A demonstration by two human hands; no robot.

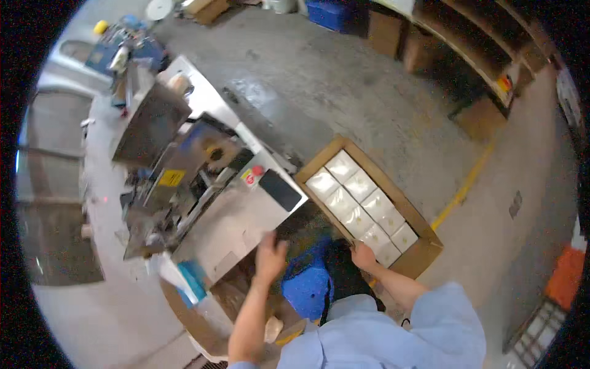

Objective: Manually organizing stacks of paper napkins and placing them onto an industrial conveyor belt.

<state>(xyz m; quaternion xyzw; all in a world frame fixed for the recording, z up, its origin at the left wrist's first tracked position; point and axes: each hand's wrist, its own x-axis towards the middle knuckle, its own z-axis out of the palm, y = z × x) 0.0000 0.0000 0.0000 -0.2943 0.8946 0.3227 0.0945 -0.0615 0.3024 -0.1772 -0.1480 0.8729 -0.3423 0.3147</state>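
Observation:
A cardboard box stands open to my right, packed with several white square packets in two rows under clear shiny wrap. My right hand is closed on the box's near side wall, by the last packets. Over the front edge of the white machine table, my left hand is raised with its thumb apart from the fingers. It is blurred, and nothing shows in it. A blue cushion or seat sits low between my forearms, beside my dark-clothed leg.
A metal machine with a red button and a dark pad occupies the white table. Another open carton lies at lower left. Shelves and a blue bin stand across the grey floor.

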